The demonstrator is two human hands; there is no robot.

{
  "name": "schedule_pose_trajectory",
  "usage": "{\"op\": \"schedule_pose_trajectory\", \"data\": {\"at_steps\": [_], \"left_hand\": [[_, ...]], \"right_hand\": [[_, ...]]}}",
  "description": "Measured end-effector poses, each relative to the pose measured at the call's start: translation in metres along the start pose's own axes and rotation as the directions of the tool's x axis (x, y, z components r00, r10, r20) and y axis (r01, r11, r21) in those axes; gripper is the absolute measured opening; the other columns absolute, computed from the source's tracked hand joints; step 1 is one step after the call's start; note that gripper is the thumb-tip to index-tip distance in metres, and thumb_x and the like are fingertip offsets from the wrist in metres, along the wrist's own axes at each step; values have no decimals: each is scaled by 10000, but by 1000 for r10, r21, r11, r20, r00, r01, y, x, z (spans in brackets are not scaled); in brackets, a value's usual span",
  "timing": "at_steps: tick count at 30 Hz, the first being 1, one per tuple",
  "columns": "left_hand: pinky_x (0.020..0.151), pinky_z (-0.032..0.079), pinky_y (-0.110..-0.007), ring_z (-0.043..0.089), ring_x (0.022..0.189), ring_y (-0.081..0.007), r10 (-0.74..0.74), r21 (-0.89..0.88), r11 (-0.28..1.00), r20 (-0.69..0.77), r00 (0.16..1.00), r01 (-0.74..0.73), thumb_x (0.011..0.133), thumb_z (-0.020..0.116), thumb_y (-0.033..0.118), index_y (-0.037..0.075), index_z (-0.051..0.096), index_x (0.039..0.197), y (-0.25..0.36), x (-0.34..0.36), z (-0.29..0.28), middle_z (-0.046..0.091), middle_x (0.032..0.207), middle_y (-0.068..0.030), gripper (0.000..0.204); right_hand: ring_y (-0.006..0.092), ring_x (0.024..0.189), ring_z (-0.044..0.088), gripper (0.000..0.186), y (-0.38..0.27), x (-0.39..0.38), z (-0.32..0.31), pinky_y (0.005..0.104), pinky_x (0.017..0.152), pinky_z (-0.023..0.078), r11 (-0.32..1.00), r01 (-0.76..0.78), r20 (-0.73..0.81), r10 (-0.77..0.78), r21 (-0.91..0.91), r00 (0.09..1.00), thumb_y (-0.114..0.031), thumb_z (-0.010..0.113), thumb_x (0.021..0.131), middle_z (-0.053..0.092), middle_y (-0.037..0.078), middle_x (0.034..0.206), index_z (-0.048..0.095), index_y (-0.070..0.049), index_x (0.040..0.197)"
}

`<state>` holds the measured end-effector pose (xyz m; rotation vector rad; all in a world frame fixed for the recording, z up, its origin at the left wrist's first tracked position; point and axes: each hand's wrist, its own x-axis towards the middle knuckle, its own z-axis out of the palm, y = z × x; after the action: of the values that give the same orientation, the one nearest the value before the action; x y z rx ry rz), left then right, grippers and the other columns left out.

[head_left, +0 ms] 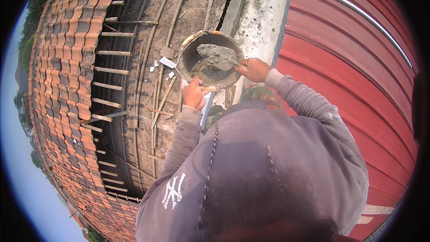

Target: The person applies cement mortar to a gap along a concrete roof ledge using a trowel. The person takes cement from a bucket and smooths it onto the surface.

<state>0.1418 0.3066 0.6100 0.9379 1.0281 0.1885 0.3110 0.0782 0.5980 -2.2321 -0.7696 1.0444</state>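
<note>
Clay tiles (65, 69) and battens (112, 70) are seen left of the grips. The bucket (190, 59) — rim clasped by the left hand (193, 94) — is set just ahead, the pale ledge (264, 15) partly blocked. Over its mouth, a mortar-laden trowel (218, 57) is gripped by the right hand (255, 70), with red roofing (322, 76) farther right.

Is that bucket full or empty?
Partly filled: grey mortar lies low in the bucket, inner wall showing above; the right hand holds a loaded trowel.
</note>
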Motion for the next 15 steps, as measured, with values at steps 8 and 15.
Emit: {"op": "schedule_pose_trajectory", "data": {"at_steps": [8, 15], "left_hand": [[809, 607, -665, 625, 855, -321, -21, 28, 999, 46, 999, 20, 900, 537, 11, -43, 564, 911, 20, 71, 87, 519, 930, -127, 61], [879, 573, -695, 607, 957, -378, -108, 12, 994, -63, 992, 109, 916, 520, 46, -46, 538, 961, 32, 162, 139, 505, 1015, -173, 104]], "right_hand": [[430, 992, 695, 489, 25, 20, -78, 487, 908, 529, 979, -31, -60, 44, 202, 997, -436, 557, 988, 723, 274, 1024, 706, 0, 1153], [149, 585, 607, 392, 65, 78, -132, 326, 503, 482, 565, -201, 100, 204, 800, 974, -383, 539, 1016, 608, 53, 720, 710, -33, 1064]]}}
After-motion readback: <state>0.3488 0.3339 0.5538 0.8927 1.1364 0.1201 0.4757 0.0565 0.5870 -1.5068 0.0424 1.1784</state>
